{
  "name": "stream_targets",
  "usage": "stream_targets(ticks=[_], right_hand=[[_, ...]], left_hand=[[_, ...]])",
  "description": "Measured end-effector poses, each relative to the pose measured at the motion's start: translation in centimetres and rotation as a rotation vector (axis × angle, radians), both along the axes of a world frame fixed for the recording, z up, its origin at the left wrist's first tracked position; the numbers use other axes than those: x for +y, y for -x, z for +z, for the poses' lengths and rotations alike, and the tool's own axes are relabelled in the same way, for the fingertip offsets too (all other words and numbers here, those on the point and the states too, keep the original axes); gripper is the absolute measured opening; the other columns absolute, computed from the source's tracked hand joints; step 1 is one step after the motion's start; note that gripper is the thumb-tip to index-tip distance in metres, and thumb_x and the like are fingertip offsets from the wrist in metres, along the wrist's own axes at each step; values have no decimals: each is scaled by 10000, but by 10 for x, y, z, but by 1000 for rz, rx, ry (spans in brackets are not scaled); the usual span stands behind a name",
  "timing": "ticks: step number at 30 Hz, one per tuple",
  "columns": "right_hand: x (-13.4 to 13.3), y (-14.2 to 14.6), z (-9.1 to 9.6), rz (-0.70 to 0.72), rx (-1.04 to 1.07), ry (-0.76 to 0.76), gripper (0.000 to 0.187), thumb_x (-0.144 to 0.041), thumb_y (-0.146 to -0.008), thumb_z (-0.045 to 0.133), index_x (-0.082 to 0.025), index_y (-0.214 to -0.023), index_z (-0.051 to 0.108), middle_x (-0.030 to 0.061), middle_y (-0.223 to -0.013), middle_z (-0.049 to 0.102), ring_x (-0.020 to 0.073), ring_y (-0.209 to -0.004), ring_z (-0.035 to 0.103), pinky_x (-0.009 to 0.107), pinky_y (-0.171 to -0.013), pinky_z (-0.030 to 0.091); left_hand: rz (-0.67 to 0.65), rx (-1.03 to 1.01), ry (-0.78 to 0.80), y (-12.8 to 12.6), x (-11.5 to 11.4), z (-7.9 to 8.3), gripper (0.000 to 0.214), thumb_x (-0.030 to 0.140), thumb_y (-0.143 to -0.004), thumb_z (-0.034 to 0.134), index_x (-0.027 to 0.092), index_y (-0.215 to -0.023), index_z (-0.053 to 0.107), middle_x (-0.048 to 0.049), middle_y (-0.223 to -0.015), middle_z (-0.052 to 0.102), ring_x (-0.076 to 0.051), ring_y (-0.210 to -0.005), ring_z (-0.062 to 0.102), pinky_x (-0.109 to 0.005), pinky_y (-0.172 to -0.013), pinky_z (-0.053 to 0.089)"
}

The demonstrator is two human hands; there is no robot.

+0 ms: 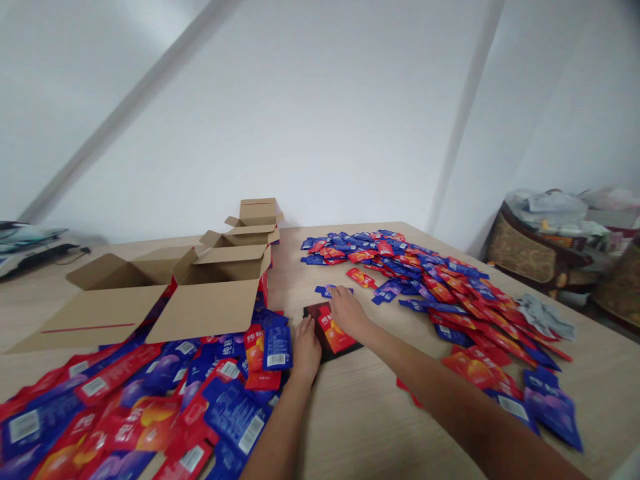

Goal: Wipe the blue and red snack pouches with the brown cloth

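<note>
A dark, flat, board-like thing lies on the table, with a red pouch showing orange fruit on top of it. My left hand rests along the board's left edge, its fingers curled against it. From the right, my right hand reaches over, its fingers bent down at the pouch's upper edge and closed on it. Just beyond these fingers lies a blue pouch, partly covered by the hand. The fingertips of both hands are partly hidden.
Open cardboard boxes stand in a row at left. A heap of red and blue pouches fills the near left; another heap spreads along the right, beside a grey glove-like cloth. Beyond the table's right edge is an upholstered chair.
</note>
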State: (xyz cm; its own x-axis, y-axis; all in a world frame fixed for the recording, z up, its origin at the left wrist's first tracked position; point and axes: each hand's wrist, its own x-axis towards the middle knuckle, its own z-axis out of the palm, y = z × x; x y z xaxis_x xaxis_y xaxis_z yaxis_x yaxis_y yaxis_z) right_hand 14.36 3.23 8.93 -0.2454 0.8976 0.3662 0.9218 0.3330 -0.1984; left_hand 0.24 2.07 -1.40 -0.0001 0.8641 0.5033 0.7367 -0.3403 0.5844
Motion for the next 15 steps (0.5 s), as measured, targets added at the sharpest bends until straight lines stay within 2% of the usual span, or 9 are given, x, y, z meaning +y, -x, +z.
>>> stream_targets(ticks=[4, 7, 11, 15], right_hand=[[1, 12, -44, -71, -39, 45, 451, -308, -933, 290, -114, -1318, 421, 171, -1312, 463, 262, -1224, 362, 417, -977, 290], [3, 6, -61, -65, -56, 14, 442, -341, -931, 310, -159, -1314, 433, 140, -1358, 425, 258, -1267, 308, 429, -997, 259], [8, -23, -54, -102, -120, 49, 442, -378, -919, 358, -214, -1325, 417, 143, -1258, 479, 274, -1158, 428, 416, -909, 354], [9, -51, -39, -192, -131, 220, 452, -385, -917, 374, -270, -1354, 363, 140, -1157, 500, 241, -947, 575, 349, -756, 438]], left_hand=[[-19, 20, 0, 2, 0, -2, 497, -14, -732, 340, 71, -1167, 565, -159, -1239, 551, -223, -1200, 468, -421, -1043, 360], [-28, 5, 3, 3, -2, -3, 483, 3, -752, 343, 87, -1175, 561, -149, -1253, 542, -220, -1213, 454, -426, -1047, 354], [-30, -24, 18, 2, -3, -1, 476, 9, -747, 364, 107, -1164, 572, -139, -1261, 539, -222, -1222, 446, -439, -1053, 345], [-24, -27, 10, 0, -3, 0, 477, 1, -738, 373, 108, -1154, 580, -137, -1251, 549, -223, -1218, 453, -435, -1052, 349]])
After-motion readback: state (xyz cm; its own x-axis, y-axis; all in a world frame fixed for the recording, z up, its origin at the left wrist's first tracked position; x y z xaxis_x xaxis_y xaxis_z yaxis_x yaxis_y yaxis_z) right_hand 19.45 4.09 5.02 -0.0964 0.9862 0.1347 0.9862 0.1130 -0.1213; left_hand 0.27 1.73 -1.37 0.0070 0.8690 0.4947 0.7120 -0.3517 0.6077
